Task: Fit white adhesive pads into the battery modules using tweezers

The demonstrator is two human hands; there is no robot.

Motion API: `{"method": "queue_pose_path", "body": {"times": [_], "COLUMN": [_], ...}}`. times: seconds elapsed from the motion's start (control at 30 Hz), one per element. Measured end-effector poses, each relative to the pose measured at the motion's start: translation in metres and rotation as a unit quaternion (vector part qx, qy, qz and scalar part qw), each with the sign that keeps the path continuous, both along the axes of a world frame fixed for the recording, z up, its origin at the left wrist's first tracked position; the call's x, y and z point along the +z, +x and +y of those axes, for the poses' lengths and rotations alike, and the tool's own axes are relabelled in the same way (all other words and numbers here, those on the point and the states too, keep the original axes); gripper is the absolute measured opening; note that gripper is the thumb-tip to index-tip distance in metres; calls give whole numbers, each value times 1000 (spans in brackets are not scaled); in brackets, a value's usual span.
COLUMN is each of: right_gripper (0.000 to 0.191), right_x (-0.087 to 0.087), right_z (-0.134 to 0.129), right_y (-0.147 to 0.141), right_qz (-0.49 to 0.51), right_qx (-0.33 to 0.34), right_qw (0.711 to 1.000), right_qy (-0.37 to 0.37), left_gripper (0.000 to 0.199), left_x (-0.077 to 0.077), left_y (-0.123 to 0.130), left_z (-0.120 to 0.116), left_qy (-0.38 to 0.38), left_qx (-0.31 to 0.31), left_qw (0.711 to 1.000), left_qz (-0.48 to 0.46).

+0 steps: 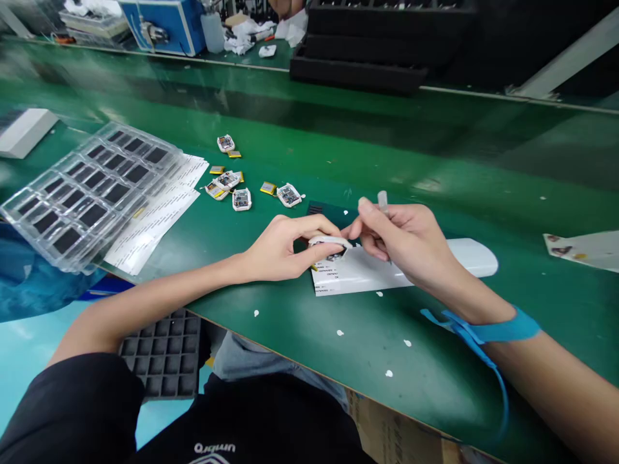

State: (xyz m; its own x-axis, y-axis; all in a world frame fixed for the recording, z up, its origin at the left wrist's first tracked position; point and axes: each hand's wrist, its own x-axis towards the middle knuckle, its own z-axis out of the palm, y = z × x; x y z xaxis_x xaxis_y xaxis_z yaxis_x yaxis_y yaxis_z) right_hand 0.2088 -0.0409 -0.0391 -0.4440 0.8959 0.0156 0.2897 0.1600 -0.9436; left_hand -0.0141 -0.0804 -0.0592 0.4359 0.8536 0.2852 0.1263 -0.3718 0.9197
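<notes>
My left hand [285,249] pinches a small white-rimmed device housing [329,241] between thumb and fingers, above the left end of a printed white sheet [358,272]. To its right, my right hand [394,235] is closed around a thin tool with a translucent end [382,201], and its index fingertip is close to the housing. A blue strap [503,327] circles my right wrist. Beyond my left hand lie several open housings with circuit boards, one of them [289,195] beside a yellow-edged battery [267,187].
Clear plastic trays with dark pieces [91,187] rest on printed sheets [155,238] at the left. A white box [26,132] lies behind them. Small white stickers [340,333] dot the green table [290,335]. A blue box [164,29] and black racks [358,64] stand at the back.
</notes>
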Motion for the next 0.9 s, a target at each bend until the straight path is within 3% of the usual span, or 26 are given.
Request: {"method": "queue_pose_path", "body": {"times": [0.1,0.23,0.33,0.43,0.53,0.9], "right_gripper": [74,76,81,80,79,64], "right_x": [0,1,2,1,-2,-10], "right_z": [6,13,18,23,27,26], "right_y": [0,4,11,17,19,13], "right_qz": [54,49,-4,-43,-41,-37], "right_qx": [-30,-75,-80,-24,27,57], "right_qw": [997,996,997,996,992,988], "right_qy": [-52,-18,-23,-79,-116,-137], "left_gripper": [20,22,24,23,22,22], "left_x": [6,4,-2,-6,-8,-17], "left_y": [-11,-17,-17,-16,-16,-15], "left_z": [6,9,9,10,11,8], "left_qy": [32,86,161,207,227,260], "left_qx": [-74,-129,-117,-98,-87,-66], "left_qw": [994,973,945,930,926,916], "left_qz": [76,173,258,289,288,299]}}
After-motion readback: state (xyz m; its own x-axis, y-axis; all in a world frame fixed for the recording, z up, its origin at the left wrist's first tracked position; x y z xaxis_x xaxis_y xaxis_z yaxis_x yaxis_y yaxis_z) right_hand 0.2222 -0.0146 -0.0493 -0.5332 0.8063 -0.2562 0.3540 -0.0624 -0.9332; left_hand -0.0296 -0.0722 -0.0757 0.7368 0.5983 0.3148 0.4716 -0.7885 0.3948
